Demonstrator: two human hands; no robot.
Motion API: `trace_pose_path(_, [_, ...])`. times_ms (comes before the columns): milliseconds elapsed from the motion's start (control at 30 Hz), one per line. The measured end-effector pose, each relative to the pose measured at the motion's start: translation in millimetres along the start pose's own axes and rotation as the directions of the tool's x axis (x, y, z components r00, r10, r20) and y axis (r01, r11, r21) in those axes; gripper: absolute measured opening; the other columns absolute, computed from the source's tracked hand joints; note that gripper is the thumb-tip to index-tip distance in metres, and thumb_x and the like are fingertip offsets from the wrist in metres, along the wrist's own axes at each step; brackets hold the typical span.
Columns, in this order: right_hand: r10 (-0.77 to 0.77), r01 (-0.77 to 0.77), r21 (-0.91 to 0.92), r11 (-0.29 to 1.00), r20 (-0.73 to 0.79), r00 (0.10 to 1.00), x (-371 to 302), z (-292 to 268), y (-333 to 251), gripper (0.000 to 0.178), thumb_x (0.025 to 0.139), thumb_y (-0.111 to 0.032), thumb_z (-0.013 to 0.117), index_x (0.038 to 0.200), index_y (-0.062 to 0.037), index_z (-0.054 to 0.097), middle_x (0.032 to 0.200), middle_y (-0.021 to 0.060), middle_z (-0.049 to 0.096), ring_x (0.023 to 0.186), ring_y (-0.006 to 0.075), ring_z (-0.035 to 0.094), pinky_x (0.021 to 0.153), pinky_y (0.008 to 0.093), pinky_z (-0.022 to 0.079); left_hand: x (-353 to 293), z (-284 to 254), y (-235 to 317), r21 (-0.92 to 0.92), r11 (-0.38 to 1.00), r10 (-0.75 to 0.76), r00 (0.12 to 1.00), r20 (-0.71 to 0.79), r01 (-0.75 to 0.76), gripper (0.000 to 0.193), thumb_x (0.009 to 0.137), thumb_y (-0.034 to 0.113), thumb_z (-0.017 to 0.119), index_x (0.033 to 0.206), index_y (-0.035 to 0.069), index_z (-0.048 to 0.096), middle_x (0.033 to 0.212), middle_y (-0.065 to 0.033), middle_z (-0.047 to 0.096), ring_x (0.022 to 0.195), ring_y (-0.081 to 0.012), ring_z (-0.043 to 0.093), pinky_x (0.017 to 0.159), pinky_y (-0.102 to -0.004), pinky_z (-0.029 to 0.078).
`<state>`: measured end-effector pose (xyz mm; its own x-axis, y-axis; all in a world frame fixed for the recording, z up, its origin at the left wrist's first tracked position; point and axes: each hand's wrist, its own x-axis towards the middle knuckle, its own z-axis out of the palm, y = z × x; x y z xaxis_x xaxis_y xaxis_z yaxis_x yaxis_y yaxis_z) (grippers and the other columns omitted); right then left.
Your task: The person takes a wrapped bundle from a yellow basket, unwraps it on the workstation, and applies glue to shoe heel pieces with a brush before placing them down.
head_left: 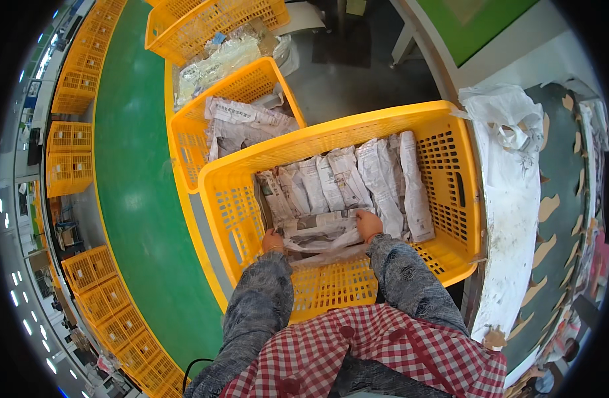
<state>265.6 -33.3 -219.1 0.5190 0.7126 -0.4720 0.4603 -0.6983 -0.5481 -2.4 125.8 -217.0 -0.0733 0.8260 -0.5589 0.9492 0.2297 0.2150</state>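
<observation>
Both my arms, in grey sleeves, reach down into a large yellow plastic basket (443,259) with slotted walls. A newspaper-wrapped bundle (321,232) lies crosswise near the basket's close side. My left hand (273,241) is closed at the bundle's left end, its fingertips partly hidden. At the right end, my right hand (368,225) is closed on the same bundle. Beyond it, several long newspaper-wrapped bundles (344,174) lie side by side in a row. What the paper wraps is hidden.
Behind stands a smaller yellow basket (191,159) holding newspaper (248,123), with clear plastic wrap (221,69) beyond. To the right, a bench edge carries white sheeting (506,212) beside a dark surface with brown cut-out shapes (548,207). A green walkway (135,166) runs left, past stacked yellow crates (95,278).
</observation>
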Motion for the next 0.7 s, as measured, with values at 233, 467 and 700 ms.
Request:
trace_pose_path(233, [-0.001,0.019,0.171,0.985,-0.106,0.994,-31,-48,-38,0.018,0.078,-0.017,0.052,0.091,-0.0053,0.058,0.082,0.0181,0.06,0.078,0.0366,0.056,0.067,0.0436,0.044,-14,-37,-24,-0.11,0.99,0.076,0.987,-0.141,-0.092,0.034,0.079,0.023,0.048,0.107,0.007,0.059,0.093,-0.0183,0.063,0.086,-0.0351,0.059,0.074,-0.042,0.046])
trace_pose_path(467, [0.056,0.094,0.365,0.926,-0.382,0.923,-84,-110,-71,0.017,0.081,-0.015,0.055,0.093,-0.0039,0.058,0.085,0.0184,0.06,0.08,0.0354,0.057,0.07,0.0395,0.046,-58,-105,13,-0.407,0.872,0.2,0.957,-0.211,-0.272,0.033,0.082,0.022,0.045,0.106,0.002,0.057,0.088,-0.0154,0.062,0.078,-0.0276,0.058,0.071,-0.0355,0.044])
trace_pose_path(700, [0.217,0.173,0.521,0.836,-0.603,0.768,-136,-157,-76,0.017,0.081,-0.011,0.056,0.095,-0.0019,0.058,0.087,0.0171,0.061,0.08,0.03,0.06,0.07,0.0329,0.047,-97,-161,71,-0.473,0.732,0.429,0.871,-0.239,-0.49,0.03,0.081,0.019,0.047,0.102,0.0,0.058,0.089,-0.0091,0.061,0.083,-0.0187,0.056,0.075,-0.029,0.043])
